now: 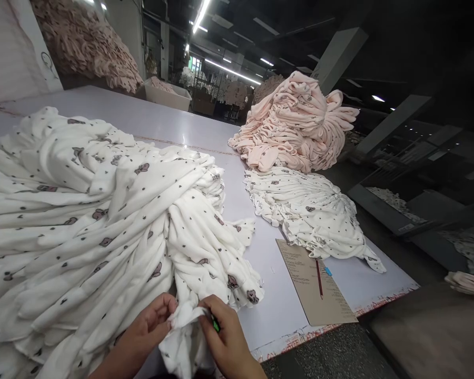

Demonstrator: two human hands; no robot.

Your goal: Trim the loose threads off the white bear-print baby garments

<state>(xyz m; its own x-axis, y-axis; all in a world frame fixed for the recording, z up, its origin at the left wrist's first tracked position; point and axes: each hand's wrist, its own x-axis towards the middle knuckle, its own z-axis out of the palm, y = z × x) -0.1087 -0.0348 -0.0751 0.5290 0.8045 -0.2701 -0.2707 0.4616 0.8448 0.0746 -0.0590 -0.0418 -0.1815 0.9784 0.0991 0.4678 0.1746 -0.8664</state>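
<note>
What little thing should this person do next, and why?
Perhaps ease the bunched white cloth a little flatter between the left grip and right grip: the right pinches a folded strip, the left touches the cloth alongside, and the folds hide part of it.

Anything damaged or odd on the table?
Yes: the near edge of the table looks scuffed, with ragged red marks along it, unlike the smooth pale top. No spill visible.

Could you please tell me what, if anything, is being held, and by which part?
The left grip and right grip pinch white bear-print fabric by a bunched edge; a small green object shows inside the right one, mostly hidden.
</note>
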